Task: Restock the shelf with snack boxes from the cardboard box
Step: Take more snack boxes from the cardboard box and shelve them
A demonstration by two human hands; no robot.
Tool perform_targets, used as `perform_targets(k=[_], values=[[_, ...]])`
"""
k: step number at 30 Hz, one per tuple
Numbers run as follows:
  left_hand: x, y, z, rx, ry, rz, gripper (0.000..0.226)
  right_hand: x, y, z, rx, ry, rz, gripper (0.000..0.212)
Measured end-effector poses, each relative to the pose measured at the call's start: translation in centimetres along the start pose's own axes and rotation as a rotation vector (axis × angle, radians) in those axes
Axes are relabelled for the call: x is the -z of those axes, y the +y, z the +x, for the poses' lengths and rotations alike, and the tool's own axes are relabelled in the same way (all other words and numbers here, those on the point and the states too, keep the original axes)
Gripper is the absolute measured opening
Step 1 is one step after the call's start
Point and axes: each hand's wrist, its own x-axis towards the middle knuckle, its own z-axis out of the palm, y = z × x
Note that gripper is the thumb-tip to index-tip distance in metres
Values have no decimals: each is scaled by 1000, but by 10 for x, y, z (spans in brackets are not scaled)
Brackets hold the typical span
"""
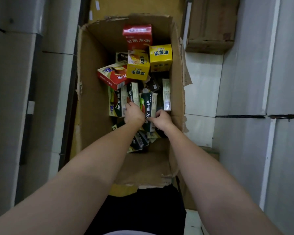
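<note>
An open cardboard box (92,102) stands on the floor below me, holding several snack boxes. At its far end lie red boxes (138,37) and yellow boxes (160,56); dark green boxes fill the near part. Both my hands reach down inside. My left hand (134,113) curls its fingers round a dark green box (117,103) standing on its edge. My right hand (161,119) grips the side of another dark green box (149,106) between the two hands. More green boxes (139,141) lie partly hidden under my forearms.
Grey floor tiles surround the box. A second brown carton (210,26) sits at the upper right. Grey surfaces (15,82) run along the left. A flat piece of cardboard (136,7) lies beyond the box. No shelf is in view.
</note>
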Motion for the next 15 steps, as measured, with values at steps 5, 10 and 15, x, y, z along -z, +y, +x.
perform_targets(k=[5, 10, 15], values=[[12, -11, -19, 36, -60, -119, 63, -8, -9, -24, 41, -1, 15, 38], [41, -33, -36, 62, -61, -84, 66, -12, -30, -55, 25, 98, -17, 46], [83, -59, -47, 79, -21, -287, 42, -23, -69, -95, 84, 218, -65, 48]])
